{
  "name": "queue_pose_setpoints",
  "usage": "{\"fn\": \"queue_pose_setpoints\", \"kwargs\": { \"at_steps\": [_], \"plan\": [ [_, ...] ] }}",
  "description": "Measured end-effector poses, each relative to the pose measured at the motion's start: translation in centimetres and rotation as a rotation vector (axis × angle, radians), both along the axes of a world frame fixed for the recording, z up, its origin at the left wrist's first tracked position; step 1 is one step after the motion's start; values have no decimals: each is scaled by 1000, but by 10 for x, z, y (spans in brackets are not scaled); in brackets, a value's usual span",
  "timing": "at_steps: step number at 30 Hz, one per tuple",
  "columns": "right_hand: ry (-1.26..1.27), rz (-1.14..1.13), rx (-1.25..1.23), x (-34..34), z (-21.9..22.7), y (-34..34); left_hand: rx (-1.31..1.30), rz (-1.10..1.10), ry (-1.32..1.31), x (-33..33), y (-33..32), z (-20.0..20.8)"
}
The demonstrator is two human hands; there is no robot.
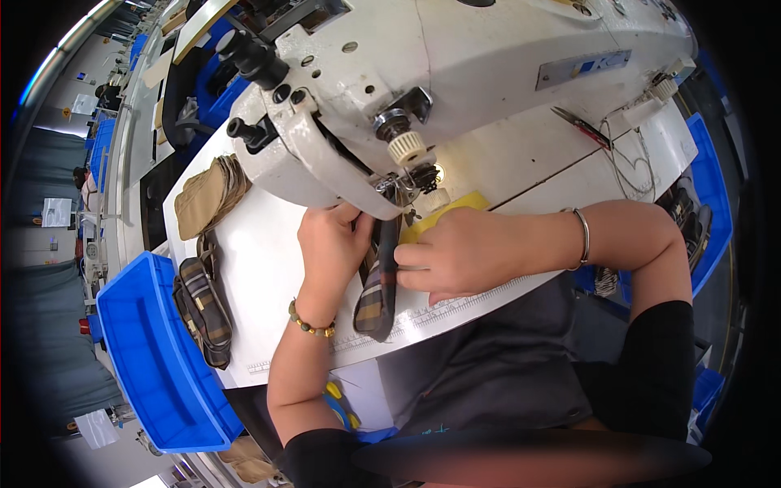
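Observation:
A dark plaid fabric piece (373, 307) with brown stripes lies under the white sewing machine's head (301, 159). Its upper end goes in beneath the needle area, and its lower end reaches the ruler strip at the table's front edge. My left hand (332, 248) pinches the fabric's left side close below the machine head, its fingertips partly hidden. On the other side, my right hand (455, 254) is closed with curled fingers against the fabric's dark right edge. A yellow flat piece (455, 213) sits on the machine bed behind my right hand.
Stacked brown fabric pieces (213, 195) and a bundle of plaid pieces (203, 309) rest at the table's left edge. An open blue bin (167, 358) stands beside it. Red-handled snips (582, 128) lie back right, and another blue bin (709, 203) holds dark fabric.

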State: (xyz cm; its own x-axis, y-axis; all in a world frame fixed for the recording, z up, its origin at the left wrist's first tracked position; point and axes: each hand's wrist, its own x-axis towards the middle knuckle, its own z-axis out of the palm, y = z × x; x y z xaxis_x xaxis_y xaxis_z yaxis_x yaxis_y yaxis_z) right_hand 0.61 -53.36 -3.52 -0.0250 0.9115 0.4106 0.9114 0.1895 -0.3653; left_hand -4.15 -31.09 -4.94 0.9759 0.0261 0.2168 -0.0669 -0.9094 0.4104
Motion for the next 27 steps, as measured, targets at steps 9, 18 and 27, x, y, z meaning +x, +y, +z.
{"fn": "queue_pose_setpoints", "kwargs": {
  "at_steps": [9,18,27],
  "plan": [
    [-492,-364,364,2,-36,13,126,-66,-64,-8,-9,8],
    [-415,-198,237,4,-46,7,279,-20,-136,0,-3,2],
    [-432,-180,144,-9,-33,-4,339,-274,-181,-15,-23,19]
  ]
}}
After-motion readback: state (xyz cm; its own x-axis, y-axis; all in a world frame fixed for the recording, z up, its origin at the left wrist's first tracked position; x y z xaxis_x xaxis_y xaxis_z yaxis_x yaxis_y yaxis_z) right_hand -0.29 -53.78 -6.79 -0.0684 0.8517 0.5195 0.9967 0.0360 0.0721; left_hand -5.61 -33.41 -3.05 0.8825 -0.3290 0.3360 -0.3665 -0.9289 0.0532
